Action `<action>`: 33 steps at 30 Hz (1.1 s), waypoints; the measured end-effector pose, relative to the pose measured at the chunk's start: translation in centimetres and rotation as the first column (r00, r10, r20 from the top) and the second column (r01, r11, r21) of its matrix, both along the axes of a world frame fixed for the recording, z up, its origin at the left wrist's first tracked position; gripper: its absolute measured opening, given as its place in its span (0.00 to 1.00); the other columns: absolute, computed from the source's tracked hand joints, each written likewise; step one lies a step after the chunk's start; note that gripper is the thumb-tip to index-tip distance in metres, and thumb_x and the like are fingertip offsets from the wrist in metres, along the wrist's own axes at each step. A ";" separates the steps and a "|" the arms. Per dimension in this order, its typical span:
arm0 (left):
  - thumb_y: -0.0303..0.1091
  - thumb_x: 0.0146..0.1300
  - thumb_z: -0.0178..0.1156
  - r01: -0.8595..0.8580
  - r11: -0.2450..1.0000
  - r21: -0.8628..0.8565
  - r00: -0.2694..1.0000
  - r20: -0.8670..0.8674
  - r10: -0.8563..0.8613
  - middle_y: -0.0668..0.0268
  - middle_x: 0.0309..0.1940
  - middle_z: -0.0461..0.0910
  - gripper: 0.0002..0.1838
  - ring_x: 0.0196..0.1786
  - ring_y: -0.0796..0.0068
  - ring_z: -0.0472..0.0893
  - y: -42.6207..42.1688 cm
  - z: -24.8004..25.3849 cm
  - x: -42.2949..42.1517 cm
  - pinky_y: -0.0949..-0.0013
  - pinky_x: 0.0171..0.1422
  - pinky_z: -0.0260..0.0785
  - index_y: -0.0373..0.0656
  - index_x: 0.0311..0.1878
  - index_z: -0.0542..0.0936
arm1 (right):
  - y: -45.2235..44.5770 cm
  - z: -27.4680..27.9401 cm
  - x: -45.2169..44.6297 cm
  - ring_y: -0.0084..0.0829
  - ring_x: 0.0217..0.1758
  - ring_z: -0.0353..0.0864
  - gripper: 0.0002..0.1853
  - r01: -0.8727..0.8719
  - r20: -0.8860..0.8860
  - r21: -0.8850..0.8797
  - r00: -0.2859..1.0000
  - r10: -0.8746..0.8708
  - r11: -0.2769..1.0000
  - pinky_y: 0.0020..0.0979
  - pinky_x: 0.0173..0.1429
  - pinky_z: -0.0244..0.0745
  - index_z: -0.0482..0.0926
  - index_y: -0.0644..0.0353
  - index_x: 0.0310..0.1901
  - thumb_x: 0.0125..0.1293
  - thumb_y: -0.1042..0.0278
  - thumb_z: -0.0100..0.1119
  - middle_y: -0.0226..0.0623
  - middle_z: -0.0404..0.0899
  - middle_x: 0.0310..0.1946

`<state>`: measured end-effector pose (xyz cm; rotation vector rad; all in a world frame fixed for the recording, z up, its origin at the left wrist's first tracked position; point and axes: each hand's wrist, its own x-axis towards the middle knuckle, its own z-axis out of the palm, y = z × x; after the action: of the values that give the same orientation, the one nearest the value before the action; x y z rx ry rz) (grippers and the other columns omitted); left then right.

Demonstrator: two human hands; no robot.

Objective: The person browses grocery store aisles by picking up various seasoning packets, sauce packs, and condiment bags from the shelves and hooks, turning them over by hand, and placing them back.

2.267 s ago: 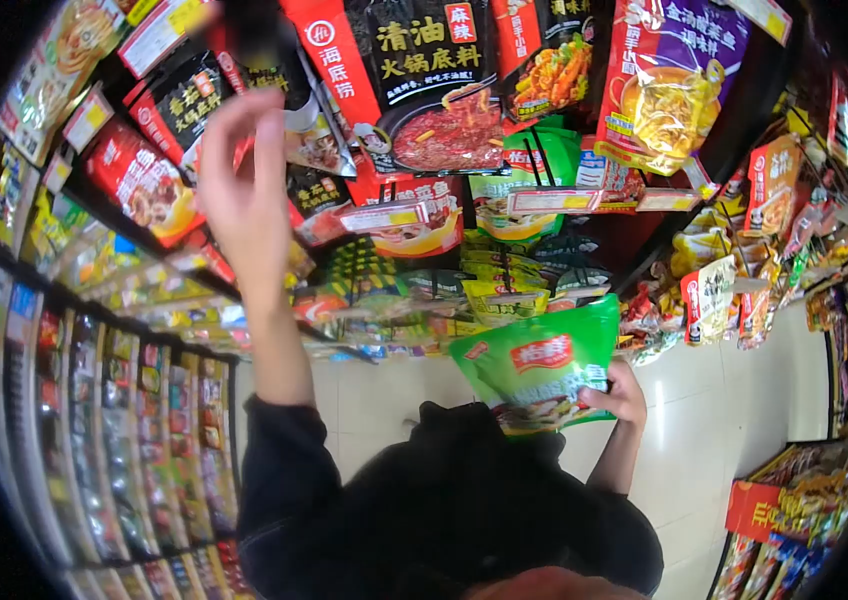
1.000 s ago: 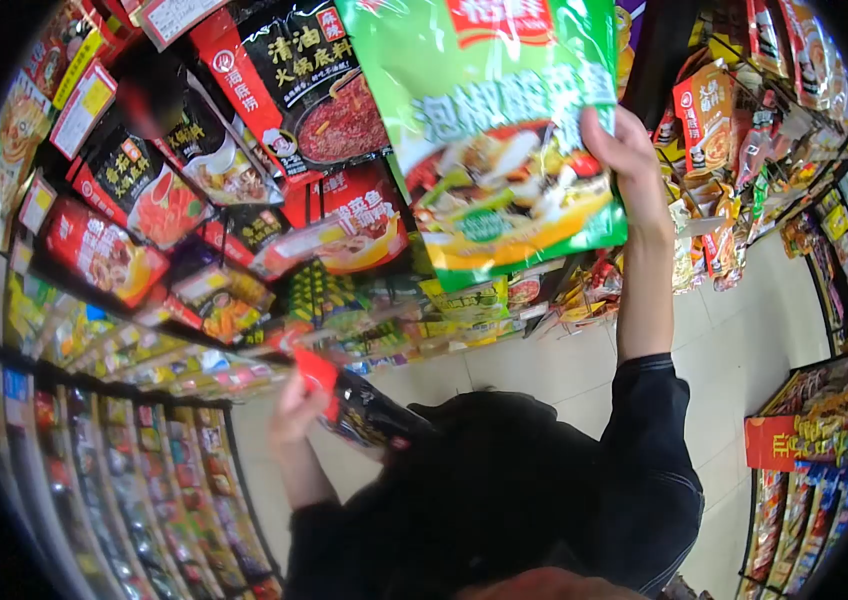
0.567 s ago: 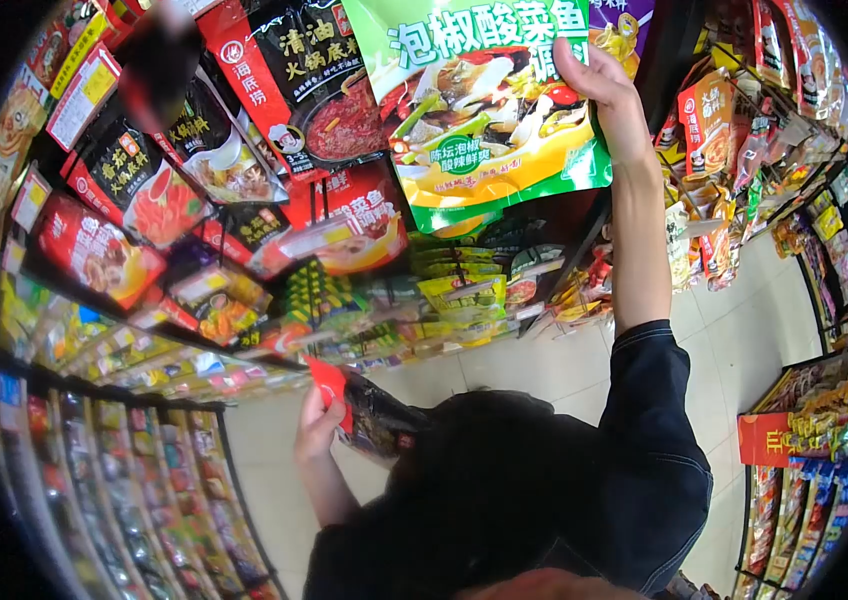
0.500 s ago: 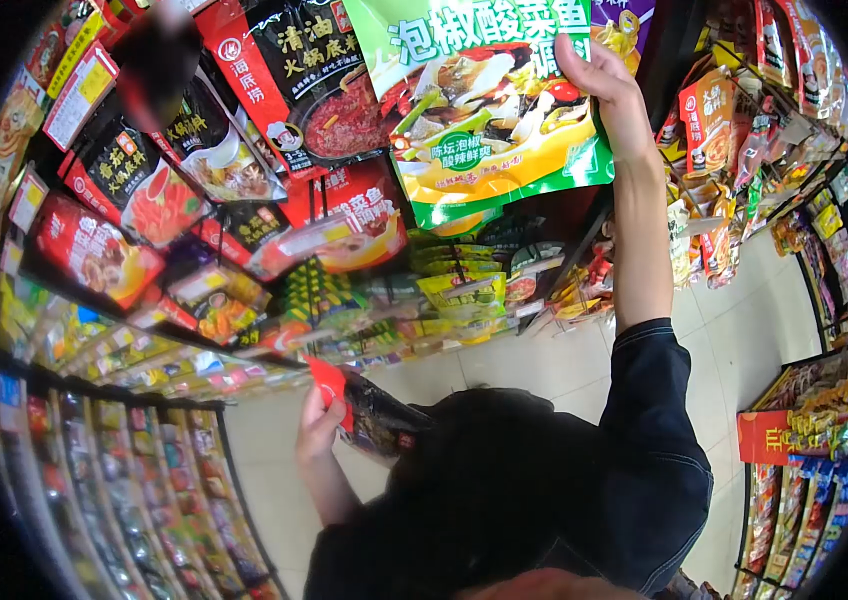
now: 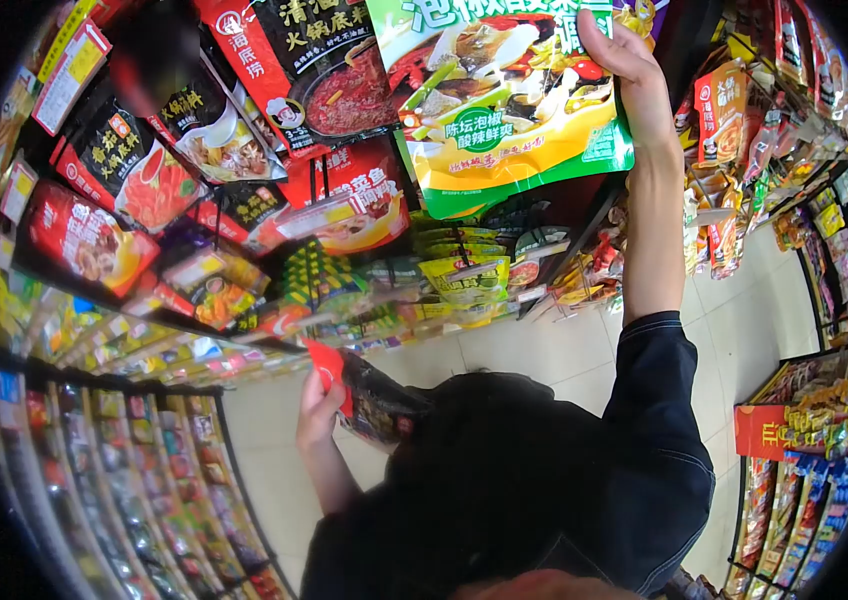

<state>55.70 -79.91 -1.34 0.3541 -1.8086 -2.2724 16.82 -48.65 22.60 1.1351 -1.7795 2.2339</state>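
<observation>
My right hand point(image 5: 636, 78) grips the right edge of a green and yellow fish seasoning packet point(image 5: 504, 120), thumb on its front, other fingers hidden behind it. The packet is up at the hanging display, its top cut off by the view. Low down, my left hand point(image 5: 320, 405) is closed round the red end of a black and red packet point(image 5: 374, 400), which tilts towards my dark clothing. Left of the green packet hangs a black and red hot pot base packet point(image 5: 344, 80). Below that one is a red fish seasoning packet point(image 5: 354, 215).
More food packets point(image 5: 134, 170) hang on hooks at the left. Yellow packets point(image 5: 469, 275) sit lower on the rack. Stocked shelves point(image 5: 134, 470) run along the lower left, and further packets point(image 5: 719, 115) hang at the right. Pale floor tiles point(image 5: 554, 350) lie below.
The green packet and my right hand have shifted slightly right and up in view. My left hand keeps its hold on the black and red packet, which now shows more of its front.
</observation>
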 end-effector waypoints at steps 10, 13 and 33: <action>0.38 0.70 0.64 0.044 0.998 0.050 0.998 -0.037 -0.043 0.63 0.62 0.76 0.34 0.58 0.74 0.77 -1.4 -1.4 0.0 0.71 0.63 0.67 0.32 0.73 0.66 | -0.1 0.6 1.5 0.23 0.48 0.88 0.22 -0.156 0.077 0.008 0.985 0.155 0.988 0.26 0.55 0.82 0.80 0.66 0.59 0.77 0.54 0.59 0.38 0.87 0.51; 0.47 0.70 0.68 0.035 0.999 0.025 0.998 -0.062 -0.034 0.66 0.65 0.75 0.39 0.66 0.74 0.73 -1.0 -0.5 -0.7 0.69 0.71 0.61 0.33 0.74 0.66 | -0.3 0.8 1.9 0.22 0.48 0.87 0.21 -0.120 0.081 0.009 0.990 0.118 0.993 0.26 0.55 0.81 0.80 0.67 0.59 0.78 0.55 0.59 0.37 0.87 0.51; 0.29 0.72 0.59 -0.061 0.994 0.086 0.994 -0.082 0.068 0.62 0.64 0.77 0.33 0.59 0.73 0.78 -1.5 -2.5 -0.6 0.69 0.65 0.70 0.35 0.77 0.62 | -0.8 0.5 2.0 0.22 0.49 0.86 0.20 -0.159 0.181 0.015 0.971 0.154 0.987 0.26 0.55 0.80 0.78 0.68 0.59 0.79 0.59 0.57 0.38 0.87 0.52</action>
<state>55.05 -81.41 -3.80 0.3203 -1.6417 -2.2873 18.80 -49.43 23.11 1.1506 -1.8534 2.4814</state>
